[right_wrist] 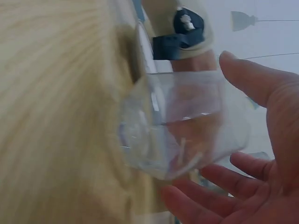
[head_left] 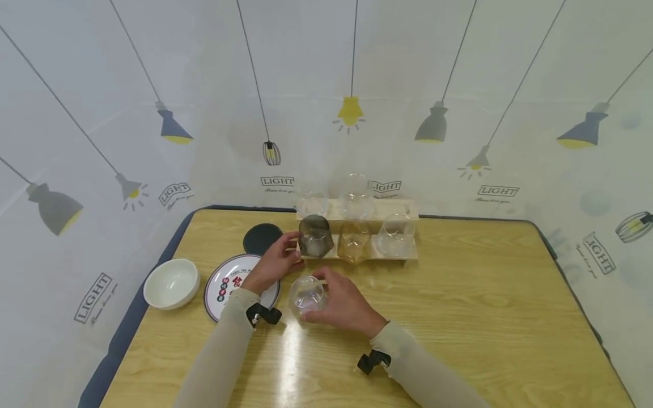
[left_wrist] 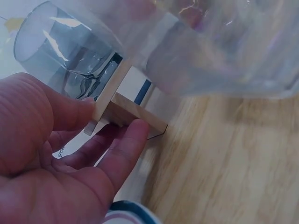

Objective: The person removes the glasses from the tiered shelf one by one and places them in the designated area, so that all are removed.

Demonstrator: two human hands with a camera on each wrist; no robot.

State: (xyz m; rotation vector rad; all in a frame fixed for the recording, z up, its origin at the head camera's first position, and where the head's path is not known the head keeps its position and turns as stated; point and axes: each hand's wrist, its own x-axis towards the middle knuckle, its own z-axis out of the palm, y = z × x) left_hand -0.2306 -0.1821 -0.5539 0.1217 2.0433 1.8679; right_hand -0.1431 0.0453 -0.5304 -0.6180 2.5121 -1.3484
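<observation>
My left hand [head_left: 275, 263] holds the left end of the two-tiered wooden rack [head_left: 412, 251], thumb above and fingers under the wood [left_wrist: 122, 108]. Right above it on the front tier stands a smoky grey glass [head_left: 315, 241]. With the thumb on one side and fingers on the other, my right hand [head_left: 344, 303] has hold of a clear glass [head_left: 308, 297] in front of the rack. In the right wrist view, this glass [right_wrist: 187, 123] leans, its faceted base toward the table and my fingertips [right_wrist: 175, 193] at its side.
An amber glass [head_left: 354, 238] and a clear one [head_left: 397, 233] share the front tier; two clear glasses stand on the back tier. Left of the rack are a dark round mat [head_left: 262, 238], a printed plate [head_left: 216, 283] and a white bowl [head_left: 172, 283]. A patterned wall covering rises behind.
</observation>
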